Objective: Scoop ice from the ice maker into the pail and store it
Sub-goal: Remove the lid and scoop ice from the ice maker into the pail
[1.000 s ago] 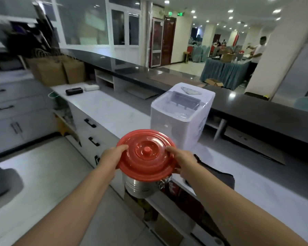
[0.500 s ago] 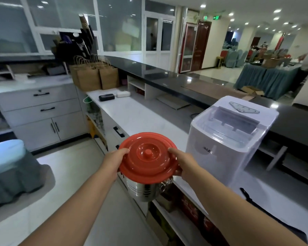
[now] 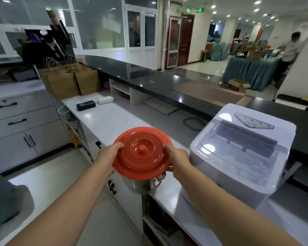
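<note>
**Pail in the air, and it all hangs on that lid**

Here's the picture: the steel pail (image 3: 140, 185) is off the surface, carried in both hands right above the front edge of the white counter (image 3: 105, 121), just to the left of the ice maker (image 3: 238, 157). The left hand (image 3: 108, 155) curls over one side of the red lid (image 3: 141, 153), and the right hand (image 3: 178, 160) clamps the opposite rim, thumb on top and fingers tucked underneath. Whether either hand reaches the steel below the lid, I cannot tell.

That's the danger. If the grip is on the lid alone and the lid isn't locked down, the body could slip free and drop, and part of it hangs over the floor (image 3: 60, 183). A metal clasp (image 3: 157, 180) dangles below the rim on the right; fastened or loose, I can't say.

Second worry: the right hand is close to the ice maker's corner, so a hurried set-down could knock the machine.

And both hands are full, with the ice maker's cover down, so the pail needs a flat landing well in from the edge before anything opens. Park it half off and it tips.
</note>
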The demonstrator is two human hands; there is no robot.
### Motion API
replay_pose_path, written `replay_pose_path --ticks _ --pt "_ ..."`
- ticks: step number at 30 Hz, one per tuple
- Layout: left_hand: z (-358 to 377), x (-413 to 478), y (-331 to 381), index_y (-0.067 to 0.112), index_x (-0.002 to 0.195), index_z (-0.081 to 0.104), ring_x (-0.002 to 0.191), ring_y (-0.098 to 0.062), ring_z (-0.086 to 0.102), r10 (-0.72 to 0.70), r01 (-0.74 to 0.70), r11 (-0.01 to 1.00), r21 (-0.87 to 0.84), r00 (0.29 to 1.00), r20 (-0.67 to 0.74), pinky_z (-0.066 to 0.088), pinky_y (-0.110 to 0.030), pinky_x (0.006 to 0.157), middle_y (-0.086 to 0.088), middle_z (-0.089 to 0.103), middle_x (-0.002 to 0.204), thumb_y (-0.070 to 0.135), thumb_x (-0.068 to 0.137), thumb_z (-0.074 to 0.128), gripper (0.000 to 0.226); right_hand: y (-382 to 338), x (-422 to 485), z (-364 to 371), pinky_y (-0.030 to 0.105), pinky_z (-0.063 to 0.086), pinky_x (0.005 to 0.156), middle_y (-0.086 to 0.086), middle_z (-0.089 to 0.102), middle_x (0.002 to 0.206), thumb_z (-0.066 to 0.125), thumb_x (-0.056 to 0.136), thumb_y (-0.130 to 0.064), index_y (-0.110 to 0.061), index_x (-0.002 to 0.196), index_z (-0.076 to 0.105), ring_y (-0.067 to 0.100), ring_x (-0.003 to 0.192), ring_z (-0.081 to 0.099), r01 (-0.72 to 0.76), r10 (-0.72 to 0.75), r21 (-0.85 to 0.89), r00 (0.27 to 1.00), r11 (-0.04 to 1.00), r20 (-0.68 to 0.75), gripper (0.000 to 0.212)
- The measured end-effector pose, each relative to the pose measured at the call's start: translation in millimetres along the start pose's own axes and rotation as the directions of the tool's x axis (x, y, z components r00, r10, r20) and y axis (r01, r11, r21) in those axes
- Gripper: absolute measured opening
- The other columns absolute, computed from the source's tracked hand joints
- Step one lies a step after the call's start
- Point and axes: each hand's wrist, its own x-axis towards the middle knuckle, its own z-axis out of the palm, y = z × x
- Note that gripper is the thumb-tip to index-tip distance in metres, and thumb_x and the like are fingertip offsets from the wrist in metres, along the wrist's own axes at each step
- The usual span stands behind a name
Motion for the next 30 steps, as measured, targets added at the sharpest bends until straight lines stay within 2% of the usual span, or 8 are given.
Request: replay_pose_path --ticks 2,4,5,9,14,21,27,30 --pt "4 15 5 0.012 0.086 0.066 0.078 -0.025 0.066 -0.014 0.013 1.0 0.004 1.0 0.015 0.053 -0.035 0.068 -0.009 0.071 0.082 0.026 0.073 0.068 0.019 -1 11 5 0.033 0.054 0.057 0.012 0.064 0.082 0.065 0.079 -0.027 -0.008 0.089 0.063 0.031 0.077 0.063 -0.011 0.011 0.003 0.999 1.0 -0.033 0.021" --pt "9 30 9 0.011 0.087 0.068 0.085 -0.029 0.067 -0.01 0.009 1.0 0.016 0.999 0.032 0.054 -0.043 0.084 -0.011 0.072 0.087 0.026 0.072 0.069 0.022 -1 20 9 0.034 0.054 0.057 0.012 0.064 0.083 0.066 0.078 -0.029 -0.008 0.093 0.064 0.033 0.081 0.064 -0.017 0.017 0.003 0.998 1.0 -0.067 0.025" --pt "12 38 11 0.011 0.085 0.068 0.085 -0.029 0.067 -0.001 0.0 1.0 0.029 0.999 0.042 0.053 -0.043 0.087 -0.011 0.072 0.087 0.026 0.072 0.069 0.02 -1 25 11 0.033 0.054 0.056 0.011 0.064 0.082 0.066 0.078 -0.029 -0.008 0.093 0.064 0.032 0.08 0.065 -0.016 0.016 0.006 0.996 1.0 -0.086 0.026" --pt "31 66 19 0.012 0.077 0.066 0.08 -0.026 0.065 0.012 -0.017 0.999 0.052 0.994 0.108 0.052 -0.035 0.074 -0.009 0.07 0.081 0.022 0.075 0.067 0.011 -4 39 16 0.032 0.054 0.054 0.009 0.064 0.075 0.065 0.077 -0.03 -0.01 0.084 0.064 0.029 0.072 0.065 -0.016 0.02 0.023 0.986 1.0 -0.167 0.021" --pt "56 101 32 0.01 0.082 0.065 0.076 -0.024 0.063 -0.019 -0.009 0.995 0.094 0.955 0.296 0.048 -0.031 0.065 -0.009 0.068 0.08 0.019 0.079 0.063 0.009 -11 49 22 0.031 0.055 0.051 0.009 0.064 0.071 0.064 0.074 -0.026 -0.011 0.076 0.063 0.028 0.07 0.065 -0.024 0.046 0.073 0.947 0.997 -0.317 0.014" --pt "84 141 47 0.01 0.079 0.064 0.071 -0.024 0.06 -0.067 -0.042 0.979 0.2 0.858 0.509 0.048 -0.031 0.066 -0.01 0.065 0.077 0.017 0.078 0.063 0.007 -16 55 34 0.03 0.055 0.049 0.011 0.067 0.076 0.065 0.077 -0.027 -0.009 0.083 0.063 0.026 0.069 0.066 -0.02 0.096 0.153 0.856 0.988 -0.508 0.018" --pt "93 154 44 0.011 0.076 0.064 0.065 -0.02 0.061 -0.117 -0.034 0.971 0.238 0.797 0.593 0.043 -0.028 0.054 -0.005 0.066 0.069 0.018 0.078 0.064 0.007 -9 53 43 0.031 0.055 0.051 0.011 0.068 0.074 0.065 0.078 -0.024 -0.01 0.083 0.063 0.025 0.066 0.066 -0.014 0.149 0.219 0.776 0.976 -0.612 0.015" --pt "96 157 44 0.01 0.08 0.065 0.07 -0.022 0.063 -0.126 -0.04 0.968 0.246 0.773 0.621 0.045 -0.028 0.056 -0.008 0.068 0.074 0.018 0.079 0.064 0.009 -7 51 49 0.036 0.057 0.059 0.013 0.069 0.08 0.064 0.079 -0.024 -0.009 0.087 0.063 0.028 0.071 0.067 -0.003 0.154 0.228 0.747 0.974 -0.647 0.017"
